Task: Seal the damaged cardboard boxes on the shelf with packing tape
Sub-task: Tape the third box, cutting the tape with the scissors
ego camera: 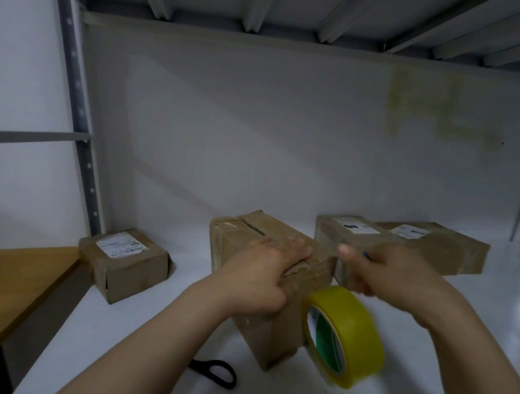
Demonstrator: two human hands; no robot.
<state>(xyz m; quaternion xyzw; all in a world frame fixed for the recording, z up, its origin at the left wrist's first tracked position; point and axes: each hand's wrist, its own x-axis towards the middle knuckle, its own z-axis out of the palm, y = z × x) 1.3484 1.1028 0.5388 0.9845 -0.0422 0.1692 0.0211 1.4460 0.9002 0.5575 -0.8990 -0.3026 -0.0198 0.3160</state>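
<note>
Head view: motion blurs the right hand (395, 276) and the tape (347, 337) roll just below it; its grip is curled, on what I cannot tell. Left hand (265, 272) presses flat on the box (272, 341) mid-shelf, covering part of its top. Scissors (217, 372) lie half hidden under the left forearm. White shelf (459, 337), grey wall (258, 119), wooden tabletop (13, 270) cut off at left.

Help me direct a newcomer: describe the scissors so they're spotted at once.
On the white shelf, find the middle cardboard box under the left hand. Nearer the viewer, left of it, lie the scissors, partly hidden by the forearm. They alone are black, with a looped handle, beside brown cardboard and the yellow tape roll.
</note>
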